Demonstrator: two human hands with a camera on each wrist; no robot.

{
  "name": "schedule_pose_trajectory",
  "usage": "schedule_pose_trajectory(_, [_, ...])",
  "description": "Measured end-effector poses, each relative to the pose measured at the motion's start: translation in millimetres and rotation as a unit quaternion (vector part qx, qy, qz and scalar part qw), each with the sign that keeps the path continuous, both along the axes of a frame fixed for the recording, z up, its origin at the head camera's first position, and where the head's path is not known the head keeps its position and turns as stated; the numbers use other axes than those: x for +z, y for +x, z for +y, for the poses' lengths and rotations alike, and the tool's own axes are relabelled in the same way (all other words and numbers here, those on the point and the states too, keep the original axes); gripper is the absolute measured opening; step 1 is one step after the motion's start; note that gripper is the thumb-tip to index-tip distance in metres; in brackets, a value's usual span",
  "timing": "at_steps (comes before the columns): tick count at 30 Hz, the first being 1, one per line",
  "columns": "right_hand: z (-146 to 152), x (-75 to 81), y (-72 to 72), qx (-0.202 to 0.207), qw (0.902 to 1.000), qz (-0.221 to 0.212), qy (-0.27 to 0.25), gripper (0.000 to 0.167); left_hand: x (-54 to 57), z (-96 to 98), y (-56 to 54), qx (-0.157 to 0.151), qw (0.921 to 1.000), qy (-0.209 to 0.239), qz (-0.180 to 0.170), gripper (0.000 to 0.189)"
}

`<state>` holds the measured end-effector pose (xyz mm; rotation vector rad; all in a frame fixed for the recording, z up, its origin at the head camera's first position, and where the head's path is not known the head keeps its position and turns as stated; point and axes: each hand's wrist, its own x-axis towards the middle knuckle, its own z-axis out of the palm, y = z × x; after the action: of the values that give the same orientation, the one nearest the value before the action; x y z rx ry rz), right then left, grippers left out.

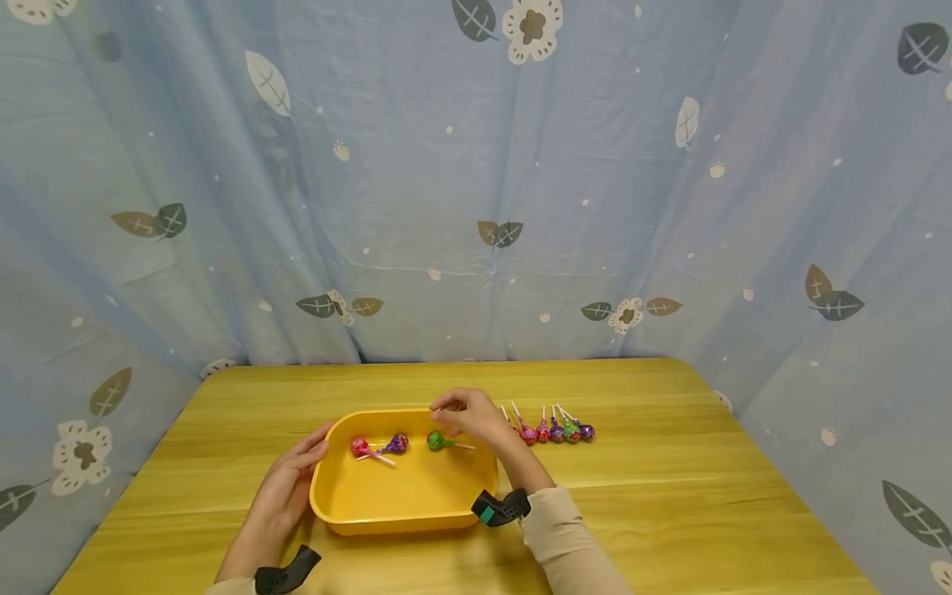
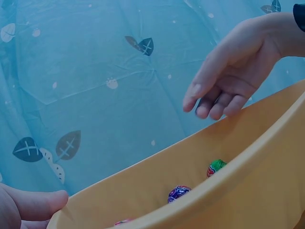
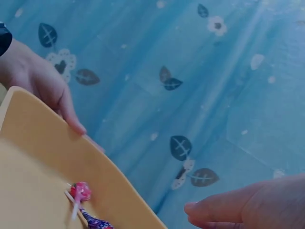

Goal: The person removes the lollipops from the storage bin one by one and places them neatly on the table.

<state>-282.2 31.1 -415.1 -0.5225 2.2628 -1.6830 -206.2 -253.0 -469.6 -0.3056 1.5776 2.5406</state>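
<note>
A yellow tray [image 1: 402, 524] stands on the table with three wrapped lollipops in it. The pink lollipop [image 1: 360, 447] and the purple lollipop [image 1: 397, 445] lie with sticks crossing at the left. Farther right in the tray is a green lollipop [image 1: 435, 440], its stick pointing right. My left hand [image 1: 281, 489] rests against the tray's left side, its thumb touching the rim in the left wrist view. Over the tray's back right corner hovers my right hand [image 1: 470, 416]. Its fingers [image 2: 217, 107] are loosely bent, with nothing visible between them.
Several more lollipops [image 1: 556, 433] lie in a row on the table [image 1: 669, 496], right of the tray; my right hand and forearm partly cover the leftmost. A blue patterned curtain [image 1: 416, 190] hangs behind the table and along its sides.
</note>
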Motion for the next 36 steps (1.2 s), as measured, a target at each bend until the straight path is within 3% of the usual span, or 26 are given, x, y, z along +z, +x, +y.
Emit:
schedule_pose_trajectory(5, [-15, 0.2, -5.6, 0.022, 0.9996, -0.015, 0.012, 0.019, 1.3, 0.7, 0.8, 0.004, 1.0, 0.008, 0.001, 0.041])
schedule_pose_trajectory(12, [-43, -0.2, -11.0, 0.062, 0.9941, 0.031, 0.083, 0.021, 3.5, -0.2, 1.5, 0.005, 0.9998, 0.019, 0.0, 0.044])
schedule_pose_trajectory(19, [-70, 4.2, -11.5, 0.098, 0.986, 0.037, 0.13, 0.021, 2.2, -1.1, -0.4, 0.001, 0.9999, 0.006, 0.008, 0.059])
schedule_pose_trajectory(26, [-90, 6.8, -14.7, 0.129, 0.9656, 0.087, 0.208, 0.021, 1.1, -0.8, -2.9, 0.001, 1.0, 0.0, -0.003, 0.059])
schedule_pose_trajectory(32, [-108, 0.1, -14.3, 0.143, 0.9444, 0.098, 0.279, 0.023, 1.4, -1.1, -0.9, -0.003, 1.0, -0.001, 0.003, 0.059])
schedule_pose_trajectory(36, [-114, -6.2, -16.1, 0.142, 0.9445, 0.096, 0.28, 0.021, 2.2, 0.2, -0.5, -0.006, 1.0, 0.001, 0.007, 0.058])
